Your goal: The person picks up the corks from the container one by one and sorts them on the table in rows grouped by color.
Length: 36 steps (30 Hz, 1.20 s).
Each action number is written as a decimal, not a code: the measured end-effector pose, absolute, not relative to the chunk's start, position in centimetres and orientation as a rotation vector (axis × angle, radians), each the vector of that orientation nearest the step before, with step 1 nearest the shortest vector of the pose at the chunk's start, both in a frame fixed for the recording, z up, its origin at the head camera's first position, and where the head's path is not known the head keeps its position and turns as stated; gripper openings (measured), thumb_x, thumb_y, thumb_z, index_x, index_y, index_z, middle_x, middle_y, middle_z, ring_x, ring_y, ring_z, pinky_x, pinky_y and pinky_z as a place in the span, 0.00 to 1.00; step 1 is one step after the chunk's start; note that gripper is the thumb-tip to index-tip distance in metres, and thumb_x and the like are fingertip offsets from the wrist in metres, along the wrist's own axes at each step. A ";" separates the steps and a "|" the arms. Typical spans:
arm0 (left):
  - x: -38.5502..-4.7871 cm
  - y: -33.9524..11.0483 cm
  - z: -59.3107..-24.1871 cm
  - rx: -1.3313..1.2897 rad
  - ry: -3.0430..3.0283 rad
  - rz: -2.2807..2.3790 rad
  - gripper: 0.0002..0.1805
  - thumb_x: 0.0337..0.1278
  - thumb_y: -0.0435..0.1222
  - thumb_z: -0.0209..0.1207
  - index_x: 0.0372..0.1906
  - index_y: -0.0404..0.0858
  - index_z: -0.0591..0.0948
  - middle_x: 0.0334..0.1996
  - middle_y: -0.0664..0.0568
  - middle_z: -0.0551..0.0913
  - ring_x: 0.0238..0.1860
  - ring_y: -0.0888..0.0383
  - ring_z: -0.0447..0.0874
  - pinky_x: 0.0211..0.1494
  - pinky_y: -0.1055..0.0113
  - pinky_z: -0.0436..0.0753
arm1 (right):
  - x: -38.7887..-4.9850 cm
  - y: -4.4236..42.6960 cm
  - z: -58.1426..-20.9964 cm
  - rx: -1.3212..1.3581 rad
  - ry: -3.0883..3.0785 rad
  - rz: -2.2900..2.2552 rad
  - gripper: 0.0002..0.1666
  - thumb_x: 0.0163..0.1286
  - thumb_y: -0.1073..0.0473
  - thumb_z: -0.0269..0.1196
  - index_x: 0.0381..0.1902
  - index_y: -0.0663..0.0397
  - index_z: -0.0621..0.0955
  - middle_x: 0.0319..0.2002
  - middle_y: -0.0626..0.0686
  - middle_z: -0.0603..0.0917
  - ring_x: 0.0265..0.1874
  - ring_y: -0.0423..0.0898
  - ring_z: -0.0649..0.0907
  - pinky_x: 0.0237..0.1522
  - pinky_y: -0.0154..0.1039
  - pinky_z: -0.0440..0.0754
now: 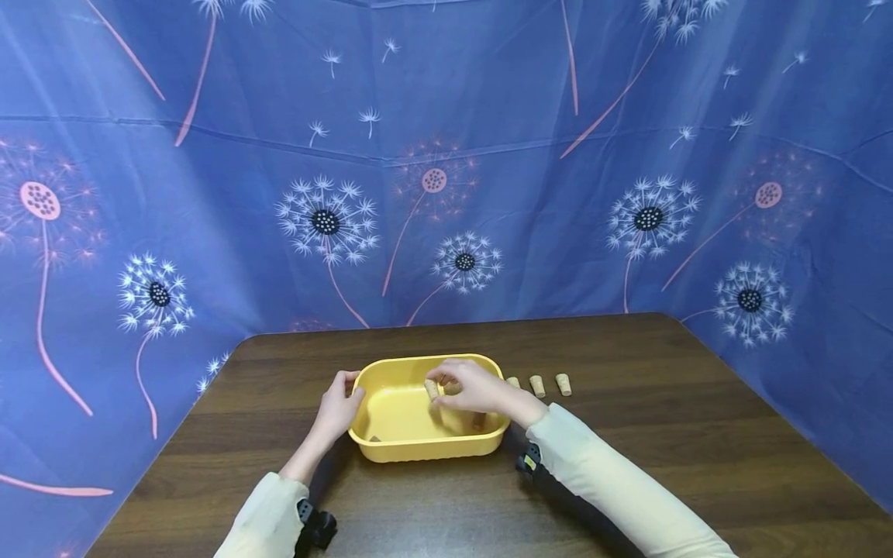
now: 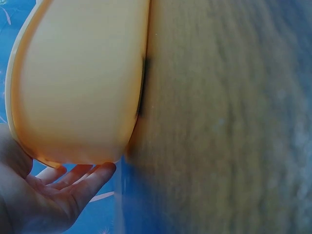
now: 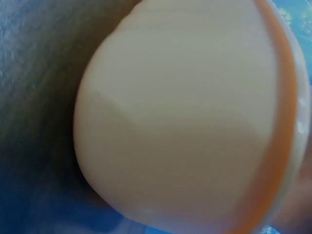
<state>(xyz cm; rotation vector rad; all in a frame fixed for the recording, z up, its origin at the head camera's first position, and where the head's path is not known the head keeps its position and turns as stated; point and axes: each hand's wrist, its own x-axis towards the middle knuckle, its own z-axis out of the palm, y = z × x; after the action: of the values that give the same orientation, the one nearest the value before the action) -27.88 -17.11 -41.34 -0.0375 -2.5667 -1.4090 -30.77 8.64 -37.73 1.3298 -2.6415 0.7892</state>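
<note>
My left hand (image 1: 336, 408) grips the tub (image 1: 427, 451); inside, my right hand (image 1: 476, 387) pinches 1 cork (image 1: 432, 388), and 1 brown bit (image 1: 374, 439) lies near-left. 3 corks (image 1: 536, 387) stand outside, nearer the table (image 1: 670, 434)'s far edge.

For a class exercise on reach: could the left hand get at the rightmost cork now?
Probably not directly: the yellow tub and right hand lie between the left hand and that cork.

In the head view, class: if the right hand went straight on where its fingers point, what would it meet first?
Probably the yellow tub, at its left end beside the left hand; how high the right hand sits is unclear.
</note>
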 end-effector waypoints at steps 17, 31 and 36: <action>-28.2 -17.2 -41.6 -0.029 -2.578 -1.398 0.18 0.61 0.30 0.49 0.55 0.28 0.70 0.51 0.31 0.77 0.48 0.42 0.77 0.50 0.52 0.77 | -30.8 10.8 -37.0 1.233 -2.560 0.822 0.24 0.57 0.57 0.68 0.51 0.60 0.80 0.42 0.51 0.83 0.43 0.48 0.82 0.48 0.40 0.79; -28.0 -17.0 -41.4 -0.022 -2.566 -1.395 0.18 0.61 0.29 0.48 0.55 0.28 0.70 0.52 0.30 0.76 0.51 0.40 0.76 0.54 0.49 0.75 | -31.7 13.9 -36.7 1.132 -2.563 0.874 0.24 0.57 0.59 0.67 0.51 0.61 0.79 0.45 0.54 0.82 0.43 0.50 0.82 0.48 0.43 0.80; -27.9 -17.0 -41.3 -0.020 -2.572 -1.395 0.18 0.61 0.29 0.48 0.55 0.28 0.70 0.51 0.31 0.77 0.49 0.41 0.77 0.52 0.51 0.76 | -31.7 14.9 -36.9 1.111 -2.553 0.875 0.22 0.57 0.60 0.67 0.50 0.61 0.79 0.43 0.55 0.83 0.42 0.49 0.82 0.46 0.46 0.80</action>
<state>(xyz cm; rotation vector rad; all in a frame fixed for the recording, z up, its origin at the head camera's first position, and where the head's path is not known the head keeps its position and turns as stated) -27.86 -17.04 -41.29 -0.0195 -2.5720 -1.3947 -31.69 14.93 -36.87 1.1106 -2.5527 0.8746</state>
